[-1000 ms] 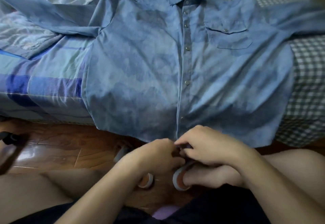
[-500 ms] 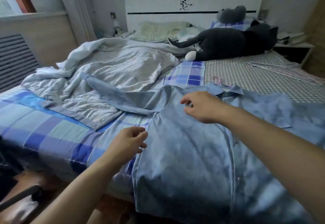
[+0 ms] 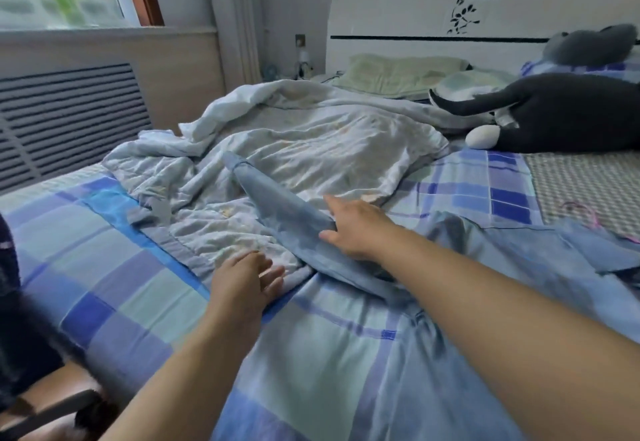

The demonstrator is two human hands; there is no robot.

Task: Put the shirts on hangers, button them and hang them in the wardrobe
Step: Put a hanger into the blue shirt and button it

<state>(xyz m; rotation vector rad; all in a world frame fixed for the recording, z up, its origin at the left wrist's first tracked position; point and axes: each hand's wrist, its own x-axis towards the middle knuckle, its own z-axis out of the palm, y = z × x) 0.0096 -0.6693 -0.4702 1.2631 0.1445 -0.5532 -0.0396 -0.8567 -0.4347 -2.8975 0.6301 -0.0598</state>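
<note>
A light blue denim shirt [image 3: 519, 253] lies on the bed at the right, its body partly out of view. Its long sleeve [image 3: 273, 201] stretches up and left across the crumpled quilt. My right hand [image 3: 353, 229] grips this sleeve near the shoulder end, thumb under the cloth and fingers over it. My left hand [image 3: 242, 281] is open with fingers spread, low over the quilt's edge just left of the sleeve, holding nothing. A thin pink hanger [image 3: 581, 210] peeks out by the shirt's collar on the checked sheet.
A rumpled white quilt [image 3: 311, 142] covers the bed's middle, over a blue plaid sheet [image 3: 114, 277]. A dark plush cat [image 3: 561, 111] and pillows [image 3: 398, 73] lie by the white headboard [image 3: 415, 24]. A radiator cover [image 3: 69, 114] and window stand at the left.
My hands left the shirt's bottom hem and moved up the bed. The view swung left, and my right hand has taken hold of the left sleeve while the left hand opened.
</note>
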